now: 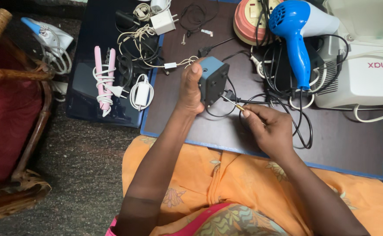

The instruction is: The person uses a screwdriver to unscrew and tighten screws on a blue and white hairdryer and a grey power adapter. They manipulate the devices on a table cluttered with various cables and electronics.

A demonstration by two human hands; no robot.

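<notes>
1. Cloth, orange with a floral print, is covering the person's lap along the bottom of the frame, with both forearms reaching up over it.
2. Right hand, right of centre, is pinching a thin screwdriver between its fingertips; the shaft is pointing up and left, its tip meeting the side of the box.
3. Left hand, at centre, is gripping a small dark blue-grey box adapter, holding it raised and tilted above the dark board, thumb lying on its top edge.
4. Black cable is looping across the board just right of the right hand.
5. Blue hair dryer is lying over tangled black cords in the upper right, beside a white machine at the right edge.
6. Pink and cream round device is sitting at top centre.
7. White chargers and a pink hair straightener are resting on a dark navy surface in the upper left.
8. Wicker chair with a red cushion is occupying the left edge.
</notes>
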